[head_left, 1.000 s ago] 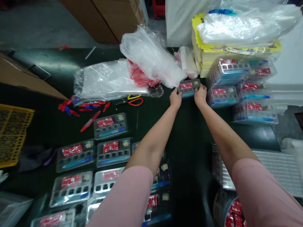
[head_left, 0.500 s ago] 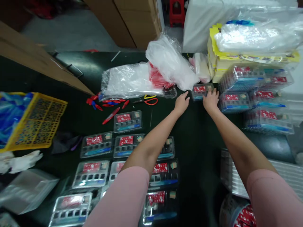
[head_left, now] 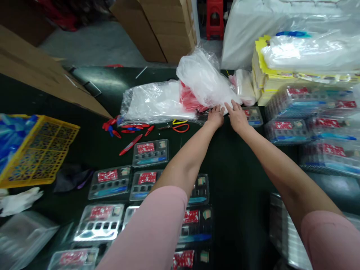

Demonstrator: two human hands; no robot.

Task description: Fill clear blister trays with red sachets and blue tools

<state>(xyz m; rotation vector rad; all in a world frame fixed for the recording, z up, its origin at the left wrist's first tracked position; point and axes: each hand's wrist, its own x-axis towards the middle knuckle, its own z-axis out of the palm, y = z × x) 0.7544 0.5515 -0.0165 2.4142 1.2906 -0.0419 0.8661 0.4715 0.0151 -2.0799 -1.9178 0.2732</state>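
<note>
Side by side at the lower edge of a bunched white plastic bag (head_left: 198,77) are my two hands. My left hand (head_left: 216,117) has its fingers slightly bent against the bag's edge, near a dark packet partly hidden beneath. Spread fingers on my right hand (head_left: 237,118) reach onto the bag's right corner. Just right of that hand lies a clear plastic tray (head_left: 255,117) with a red packet and a blue piece, partly covered by the hand. Red plastic (head_left: 189,98) shows under the bag. Scissors (head_left: 180,128) lie to the left of my left hand.
Filled trays (head_left: 150,153) lie in rows at left. Stacked trays (head_left: 292,131) stand at right, below yellow-edged stacks (head_left: 261,80). A yellow basket (head_left: 47,146) of blue pieces is far left. Red pens (head_left: 131,144) lie near a flat bag of white material (head_left: 154,101).
My right hand has moved left, off the small tray and onto the white bag's edge. My left hand now touches the bag. The view has shifted slightly.
</note>
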